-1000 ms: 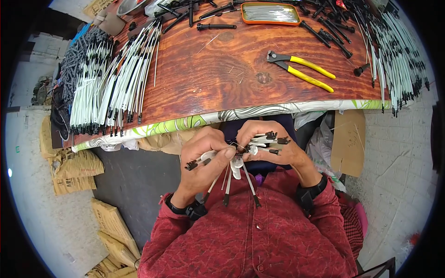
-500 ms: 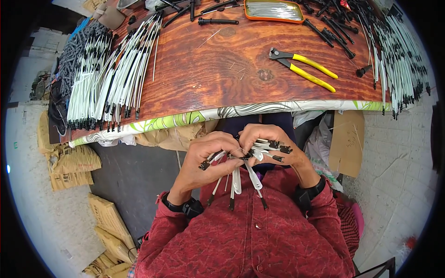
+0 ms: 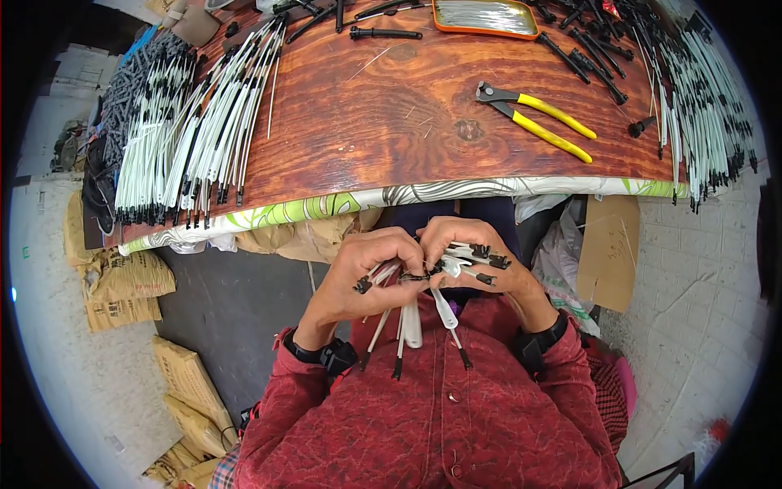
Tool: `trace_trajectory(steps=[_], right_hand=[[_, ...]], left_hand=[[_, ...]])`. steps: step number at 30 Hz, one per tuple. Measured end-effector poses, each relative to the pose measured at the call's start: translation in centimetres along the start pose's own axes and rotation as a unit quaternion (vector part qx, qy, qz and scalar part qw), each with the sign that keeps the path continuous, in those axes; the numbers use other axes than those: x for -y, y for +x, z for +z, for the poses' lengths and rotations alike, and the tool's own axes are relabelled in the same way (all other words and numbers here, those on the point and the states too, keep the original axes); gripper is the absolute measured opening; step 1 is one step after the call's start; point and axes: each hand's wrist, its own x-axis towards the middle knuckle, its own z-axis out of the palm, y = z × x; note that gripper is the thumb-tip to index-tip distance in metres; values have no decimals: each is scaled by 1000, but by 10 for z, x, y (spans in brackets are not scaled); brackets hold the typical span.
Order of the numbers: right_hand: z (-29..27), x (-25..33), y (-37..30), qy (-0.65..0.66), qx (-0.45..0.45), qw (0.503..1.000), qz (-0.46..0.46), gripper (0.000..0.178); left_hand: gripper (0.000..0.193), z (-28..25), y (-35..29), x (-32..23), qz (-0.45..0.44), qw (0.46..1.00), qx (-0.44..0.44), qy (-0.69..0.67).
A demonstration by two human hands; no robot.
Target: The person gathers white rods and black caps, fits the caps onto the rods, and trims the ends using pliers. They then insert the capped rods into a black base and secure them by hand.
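Observation:
Held in front of my chest, just off the table's near edge, is a bunch of white ribs [image 3: 445, 310] with black end pieces, like the ribs of an umbrella frame. They fan out downward and to both sides. My left hand [image 3: 362, 273] pinches the bunch at its dark centre with thumb and fingertips. Close against it, my right hand [image 3: 472, 257] is closed round the other side, several black-tipped ends sticking out past its fingers. The fingertips nearly meet and hide the join. Whether a thin wire is between them now, I cannot make out.
On the wooden table [image 3: 342, 114] lie yellow-handled end nippers [image 3: 533, 121]. An orange-rimmed tin [image 3: 486, 18] holds thin wires. Rib piles lie at left [image 3: 220, 122] and right [image 3: 709, 114]. Black tubular parts [image 3: 582, 61] are scattered at the back right. Brown paper sacks [image 3: 126, 285] stand on the floor.
Both hands stay together at the bunch. The left fingertips have shifted slightly, and the ribs hanging beneath them have swung a little left. A thin wire visible earlier between the fingertips no longer shows clearly.

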Motion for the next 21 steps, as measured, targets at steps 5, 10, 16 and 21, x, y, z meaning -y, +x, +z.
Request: trace_trajectory(steps=[5,10,16,21], right_hand=[[3,2,1,19,-21,999,-18,21],[6,-1,2,-7,-27,999,-42,21],[12,-3,2,13,-61,996,-56,21],[24,-10,4,4,-111,991,-73,22]], left_hand=[[14,-4,-1,0,-27,999,1,-35],[9,-2,3,-1,0,997,-14,-70],[9,14,-5,7,-22,989,-104,-98],[9,31,-6,7,-71,955,-230,-171]])
